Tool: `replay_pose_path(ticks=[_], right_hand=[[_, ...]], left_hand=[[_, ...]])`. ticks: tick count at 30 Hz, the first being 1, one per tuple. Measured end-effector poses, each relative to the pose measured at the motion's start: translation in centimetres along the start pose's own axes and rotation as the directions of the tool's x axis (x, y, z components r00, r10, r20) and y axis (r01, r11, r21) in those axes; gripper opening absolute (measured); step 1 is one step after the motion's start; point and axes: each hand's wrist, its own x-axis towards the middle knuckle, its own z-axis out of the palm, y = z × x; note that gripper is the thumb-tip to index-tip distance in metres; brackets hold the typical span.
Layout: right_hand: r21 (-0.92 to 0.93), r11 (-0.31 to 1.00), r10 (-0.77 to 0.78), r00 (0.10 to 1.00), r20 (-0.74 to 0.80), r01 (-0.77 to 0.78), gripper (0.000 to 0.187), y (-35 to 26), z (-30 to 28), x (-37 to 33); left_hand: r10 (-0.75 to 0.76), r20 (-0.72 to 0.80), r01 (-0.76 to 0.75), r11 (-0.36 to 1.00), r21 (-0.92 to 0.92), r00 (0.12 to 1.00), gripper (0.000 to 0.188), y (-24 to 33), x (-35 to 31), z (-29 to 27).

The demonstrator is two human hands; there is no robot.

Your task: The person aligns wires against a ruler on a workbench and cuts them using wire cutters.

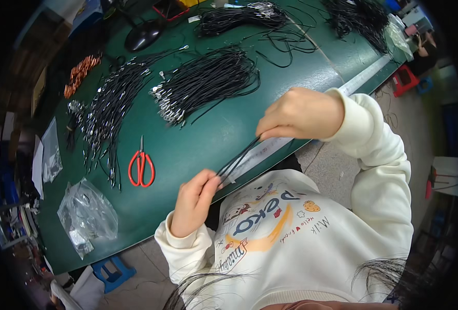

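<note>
Several thin black cords [241, 155] are stretched between my two hands above the table's near edge. My left hand [194, 199] is closed, pinching one end of the cords between thumb and fingers. At the other end my right hand [300, 114] grips them with its fingers curled, farther to the right and higher in the view. Under the cords a long pale ruler [366, 72] lies along the table's edge. A pair of red-handled scissors [141, 165] rests on the green table [182, 150], left of my left hand.
Bundles of black cords with metal ends [203, 82] lie mid-table; a looser bundle [115, 103] spreads left. Orange-brown pieces [82, 75] sit farther left, and a clear plastic bag [88, 212] at the near left. A black round base [143, 37] stands behind. Stools are on the floor.
</note>
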Motion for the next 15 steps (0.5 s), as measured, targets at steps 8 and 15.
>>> replay_pose_path(ticks=[8,15], right_hand=[[0.411,0.892,0.194,0.980,0.031,-0.190,0.018,5.9,0.0,-4.8],[-0.372,0.842,0.211,0.872,-0.442,-0.392,0.021,7.9,2.8,-6.6]], left_hand=[[-0.120,0.031,0.122,0.991,-0.058,0.992,0.016,-2.9,0.3,-0.6],[0.132,-0.165,-0.063,0.927,0.369,0.977,0.016,-3.2,2.1,2.8]])
